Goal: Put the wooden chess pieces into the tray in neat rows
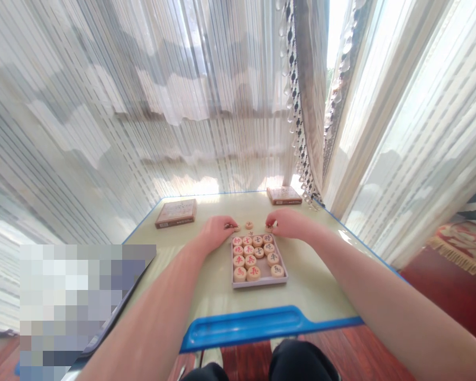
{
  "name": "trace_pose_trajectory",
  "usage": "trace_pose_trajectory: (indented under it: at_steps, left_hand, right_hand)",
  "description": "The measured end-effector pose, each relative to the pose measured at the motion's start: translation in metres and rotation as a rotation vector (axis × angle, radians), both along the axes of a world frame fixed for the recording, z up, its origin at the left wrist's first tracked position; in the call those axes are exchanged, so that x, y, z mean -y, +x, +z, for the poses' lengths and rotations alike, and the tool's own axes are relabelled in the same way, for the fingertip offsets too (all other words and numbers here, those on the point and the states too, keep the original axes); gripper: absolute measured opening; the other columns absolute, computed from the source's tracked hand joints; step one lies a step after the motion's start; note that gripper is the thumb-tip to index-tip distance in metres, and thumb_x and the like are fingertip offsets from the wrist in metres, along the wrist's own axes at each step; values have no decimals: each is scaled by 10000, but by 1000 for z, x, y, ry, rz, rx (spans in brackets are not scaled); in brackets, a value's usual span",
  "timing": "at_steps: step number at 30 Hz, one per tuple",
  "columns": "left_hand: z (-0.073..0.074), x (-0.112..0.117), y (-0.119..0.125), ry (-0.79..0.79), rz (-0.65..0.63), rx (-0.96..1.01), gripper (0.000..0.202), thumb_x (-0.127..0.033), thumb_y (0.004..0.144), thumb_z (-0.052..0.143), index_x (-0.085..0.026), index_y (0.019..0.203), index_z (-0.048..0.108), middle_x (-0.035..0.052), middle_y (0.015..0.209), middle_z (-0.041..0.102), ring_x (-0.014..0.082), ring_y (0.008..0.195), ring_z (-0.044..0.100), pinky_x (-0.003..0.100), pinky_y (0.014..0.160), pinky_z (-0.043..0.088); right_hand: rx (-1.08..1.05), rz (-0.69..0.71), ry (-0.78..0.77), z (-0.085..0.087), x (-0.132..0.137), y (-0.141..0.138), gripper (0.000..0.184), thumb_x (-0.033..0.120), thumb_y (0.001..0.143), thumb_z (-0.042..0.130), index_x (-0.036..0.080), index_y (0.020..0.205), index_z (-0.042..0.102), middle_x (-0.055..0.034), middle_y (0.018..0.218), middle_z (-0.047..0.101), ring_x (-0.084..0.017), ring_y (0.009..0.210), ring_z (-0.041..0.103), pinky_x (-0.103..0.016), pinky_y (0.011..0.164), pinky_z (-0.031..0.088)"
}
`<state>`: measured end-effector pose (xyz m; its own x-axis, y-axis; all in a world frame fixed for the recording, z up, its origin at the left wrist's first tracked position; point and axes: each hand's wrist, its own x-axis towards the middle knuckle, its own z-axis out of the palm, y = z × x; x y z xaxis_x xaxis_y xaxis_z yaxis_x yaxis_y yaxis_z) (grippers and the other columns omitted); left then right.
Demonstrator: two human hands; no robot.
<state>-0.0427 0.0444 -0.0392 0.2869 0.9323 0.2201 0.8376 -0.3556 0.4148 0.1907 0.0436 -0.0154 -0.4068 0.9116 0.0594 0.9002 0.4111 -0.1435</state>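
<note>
An open shallow box of round wooden Chinese chess pieces lies in the middle of the table, with red characters on the left and dark ones on the right. A gap shows among the pieces toward its lower right. Just past the box's far left corner, my left hand is closed with its fingertips on a chess piece. My right hand, beyond the far right corner, pinches another chess piece. Between both hands a loose chess piece rests on the table.
Two flat brown boxes lie on the table, a left box and a far right box. The table has a blue rim with a molded tray at the near edge. Sheer curtains hang close behind. A pixelated, dark-edged object covers the lower left.
</note>
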Motion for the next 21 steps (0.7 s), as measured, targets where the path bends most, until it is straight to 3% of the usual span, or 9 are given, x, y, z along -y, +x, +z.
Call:
trace_pose_trajectory:
  at_steps: [4,8,12,21]
  left_hand:
    - [0,0,0,16,15,-22,223,-283,754,528,-239,899,692,11,896,701,192,842,624,308,788,485]
    - [-3,-2,-1,27,26,-39,266,-241,766,497,-244,957,683,14,971,692,201,899,618,317,834,476]
    - [-6,-6,-3,24,33,-29,277,-242,771,494,-240,980,676,15,1010,686,208,923,616,332,861,474]
    - [-9,-11,-6,-50,25,153,488,-174,674,565,-168,1162,579,67,1114,640,186,963,609,300,896,481]
  right_hand:
    - [1,-24,-26,0,-3,5,268,219,684,607,199,943,675,-32,903,698,-195,842,621,-258,709,452]
    - [-73,15,-15,-1,-3,7,353,301,708,601,233,1052,642,-26,984,681,-186,855,615,-255,712,456]
    - [-76,61,-31,-5,-6,6,281,318,745,559,247,991,676,-19,989,683,-192,873,612,-258,732,449]
    - [-165,32,11,-11,-10,4,320,244,771,522,220,1068,638,-29,1023,670,-162,820,602,-231,706,431]
